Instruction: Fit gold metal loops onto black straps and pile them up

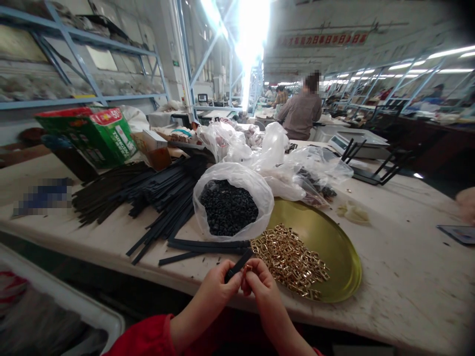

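At the table's front edge, my left hand [218, 284] is closed on a dark strap [239, 265] that sticks up between its fingers. Touching it, my right hand [262, 283] pinches a small gold buckle [247, 270] at the strap. Just beyond my hands lie more dark straps [208, 245]. A clear plastic bag [265, 190] stands open behind them, filled with small black pieces [228, 210]. To the right, a round gold tray [347, 257] bears a heap of gold buckles [293, 262].
Bundled dark straps [166, 190] and a green and red box [100, 136] are at left. More plastic bags [274, 148] and a black metal rack [374, 170] stand farther back. A person's hand [466, 205] is at the right edge near a phone [458, 233]; another person [304, 109] sits beyond.
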Demonstrator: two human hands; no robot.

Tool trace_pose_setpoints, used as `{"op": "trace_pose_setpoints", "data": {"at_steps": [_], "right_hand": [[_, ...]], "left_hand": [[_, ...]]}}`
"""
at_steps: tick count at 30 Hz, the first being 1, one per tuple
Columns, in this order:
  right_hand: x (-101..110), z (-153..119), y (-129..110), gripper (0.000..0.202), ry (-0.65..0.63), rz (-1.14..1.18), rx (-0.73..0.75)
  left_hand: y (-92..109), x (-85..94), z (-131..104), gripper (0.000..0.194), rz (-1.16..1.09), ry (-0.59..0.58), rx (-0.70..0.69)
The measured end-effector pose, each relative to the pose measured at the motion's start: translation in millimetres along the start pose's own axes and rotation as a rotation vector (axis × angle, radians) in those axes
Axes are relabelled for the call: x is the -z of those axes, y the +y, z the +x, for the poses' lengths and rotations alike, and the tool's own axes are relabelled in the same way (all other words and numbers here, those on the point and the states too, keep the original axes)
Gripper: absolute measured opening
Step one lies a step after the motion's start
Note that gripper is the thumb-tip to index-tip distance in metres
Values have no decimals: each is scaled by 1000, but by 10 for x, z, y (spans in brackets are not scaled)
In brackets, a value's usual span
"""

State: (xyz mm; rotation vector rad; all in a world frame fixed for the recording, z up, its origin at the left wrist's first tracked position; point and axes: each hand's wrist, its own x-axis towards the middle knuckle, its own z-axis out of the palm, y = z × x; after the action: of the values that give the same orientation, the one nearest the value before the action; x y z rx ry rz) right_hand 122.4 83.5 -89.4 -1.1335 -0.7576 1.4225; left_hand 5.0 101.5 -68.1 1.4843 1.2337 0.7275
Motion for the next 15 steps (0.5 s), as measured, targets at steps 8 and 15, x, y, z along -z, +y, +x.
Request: {"op": "trace_pose_setpoints", "data": {"at_steps": [8,15], "right_hand": [[66,-26,102,22,-40,-116,74],[240,-76,-20,24,-272,-331,158]], "left_hand": [[38,-32,-40,17,41,3,16],[35,125,5,23,22,-87,120]]}}
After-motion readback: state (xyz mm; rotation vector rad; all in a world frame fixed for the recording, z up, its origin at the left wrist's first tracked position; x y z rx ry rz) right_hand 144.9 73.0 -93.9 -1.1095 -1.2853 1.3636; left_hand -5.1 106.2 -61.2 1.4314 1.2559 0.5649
